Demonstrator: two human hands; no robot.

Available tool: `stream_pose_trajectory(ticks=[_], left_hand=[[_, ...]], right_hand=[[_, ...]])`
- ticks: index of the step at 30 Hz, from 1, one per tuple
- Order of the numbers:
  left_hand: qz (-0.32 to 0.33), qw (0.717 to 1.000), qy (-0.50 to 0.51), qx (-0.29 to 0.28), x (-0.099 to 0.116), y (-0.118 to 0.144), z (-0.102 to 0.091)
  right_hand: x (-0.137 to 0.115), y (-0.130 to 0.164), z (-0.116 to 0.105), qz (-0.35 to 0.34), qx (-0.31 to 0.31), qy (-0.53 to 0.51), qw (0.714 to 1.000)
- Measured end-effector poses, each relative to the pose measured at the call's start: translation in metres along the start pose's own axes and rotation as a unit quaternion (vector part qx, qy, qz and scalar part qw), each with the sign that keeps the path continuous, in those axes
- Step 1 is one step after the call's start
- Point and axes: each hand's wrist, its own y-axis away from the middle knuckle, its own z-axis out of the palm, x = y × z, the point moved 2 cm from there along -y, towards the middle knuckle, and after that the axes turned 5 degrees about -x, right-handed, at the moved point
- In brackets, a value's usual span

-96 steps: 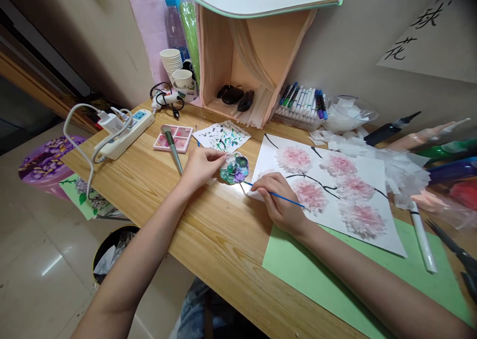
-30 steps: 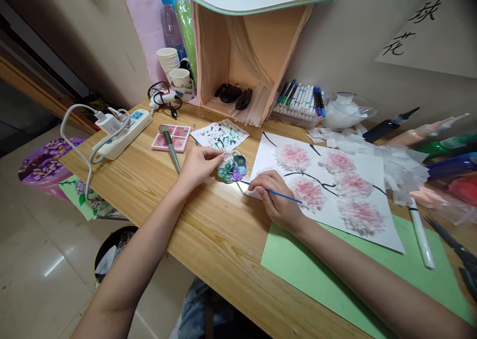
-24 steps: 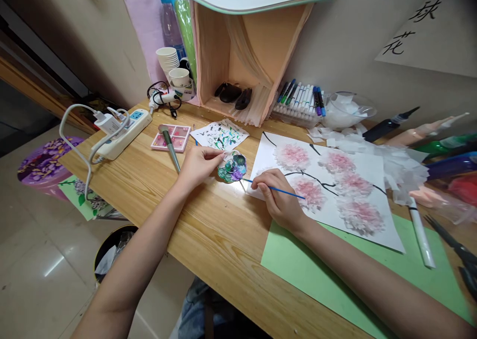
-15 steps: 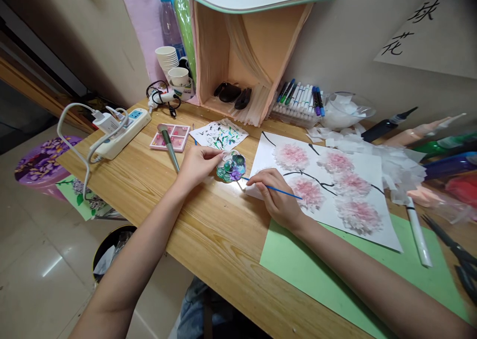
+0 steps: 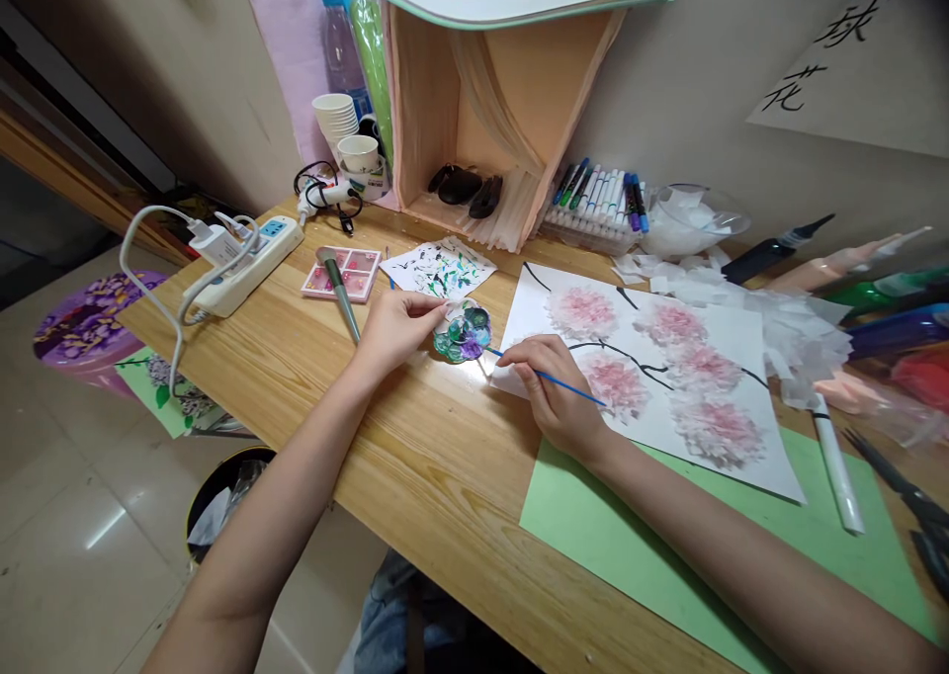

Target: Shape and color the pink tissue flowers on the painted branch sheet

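Note:
Pinched in my left hand (image 5: 400,326) is the edge of a small flower-shaped paint palette (image 5: 463,333), its wells smeared with green, white and purple. My right hand (image 5: 555,387) grips a thin blue paintbrush (image 5: 561,385) like a pen, its tip end close to the palette's lower right edge. Whether the bristles touch the paint is too small to tell. Beneath my right hand lies a white sheet (image 5: 771,457) with pink and white tissue-like blossoms (image 5: 621,385) and black branch strokes. A green sheet (image 5: 593,526) is partly under it.
Behind the palette lies a paint-spotted paper (image 5: 441,265). A pink palette case (image 5: 354,284) and a green-handled brush (image 5: 341,298) lie left of it, near a power strip (image 5: 248,264). Markers (image 5: 600,195) stand at the back. Scissors (image 5: 908,496) and a white pen (image 5: 837,471) are at right.
The whole view has shifted very slightly. Both hands keep the same hold on the palette and the paintbrush, with almost no movement.

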Motion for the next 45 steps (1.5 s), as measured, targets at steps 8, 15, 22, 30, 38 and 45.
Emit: stream_pose_trajectory(ticks=[8,15,22,30,38,45], left_hand=[[0.003,1.0,-0.005,0.007,0.0001,0.0012,-0.0003],[-0.003,1.0,0.013,-0.004,0.0012,0.0013,0.001],[0.019,0.999,0.03,-0.01,0.0041,0.0027,0.0018],[0.046,0.998,0.039,-0.011,0.0051,0.0024,0.0025],[0.037,0.998,0.047,-0.015,0.0075,0.0034,0.0032],[0.043,0.998,0.04,-0.017,0.0063,0.0029,0.0034]], right_hand=[[-0.0003,0.0022,-0.0033,0.01,0.026,-0.001,1.0],[-0.0044,0.0011,-0.0018,-0.007,-0.02,-0.032,0.999],[-0.0023,0.0008,-0.0007,0.011,-0.019,-0.043,0.999],[-0.0035,-0.0005,-0.0012,0.014,-0.016,-0.035,0.999],[-0.0045,0.0002,-0.0011,0.002,-0.009,-0.031,0.999],[-0.0037,0.0007,-0.0011,-0.002,-0.008,-0.026,1.0]])
